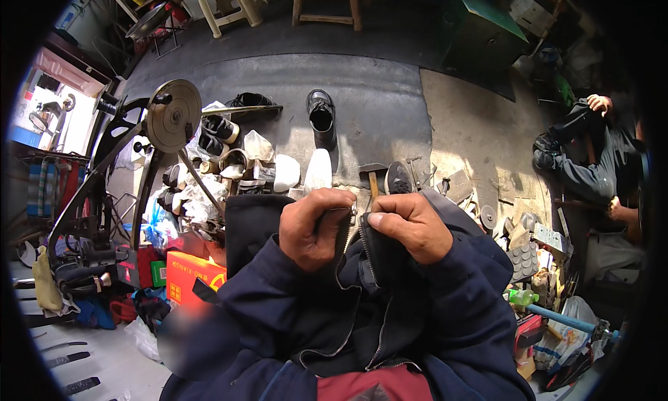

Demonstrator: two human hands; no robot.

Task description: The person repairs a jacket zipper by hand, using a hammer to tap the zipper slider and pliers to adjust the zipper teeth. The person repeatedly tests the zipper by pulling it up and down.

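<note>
left hand (314,227) and right hand (412,227) each pinch a side of the dark jacket's zipper (362,251); best to align the teeth squarely, boot (321,115) at twelve o'clock.

Both hands (365,230) pinch a dark jacket's zipper (356,228).

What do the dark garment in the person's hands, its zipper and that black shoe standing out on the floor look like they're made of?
The dark garment, gripped by the left hand and right hand, looks like matte woven cloth: it folds softly. Its zipper seems metal, with pale, glinting teeth. The black shoe looks like polished leather or an imitation, judging by its sheen.
</note>
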